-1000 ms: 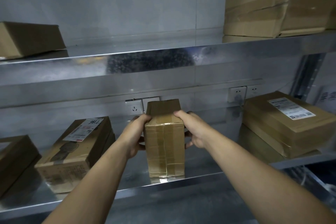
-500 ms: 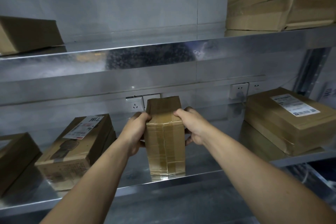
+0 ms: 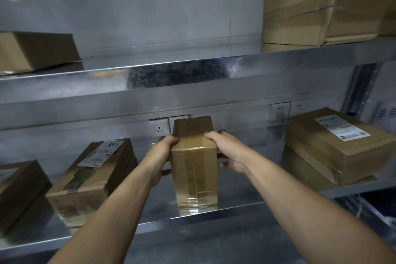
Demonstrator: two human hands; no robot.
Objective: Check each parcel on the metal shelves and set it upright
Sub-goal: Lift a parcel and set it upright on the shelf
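I am looking at two metal shelves. On the lower shelf (image 3: 233, 197), near its front edge at 6 o'clock, a taped parcel (image 3: 195, 178) stands on end. A labelled box (image 3: 92, 180) lies flat at 8 o'clock, possibly on a second box; the shadow hides it. At 9 o'clock a brown box (image 3: 19, 188) is cut off by the frame. At 3 o'clock a flat parcel (image 3: 300, 169) carries a labelled parcel (image 3: 334, 148). The upper shelf (image 3: 192, 75) holds a flat carton (image 3: 38, 49) at 10 o'clock and a large carton (image 3: 325, 4) at 1 o'clock.

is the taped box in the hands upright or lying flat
Upright: the taped box stands on its small end on the lower shelf, tall face forward, with the left hand and right hand gripping its top.
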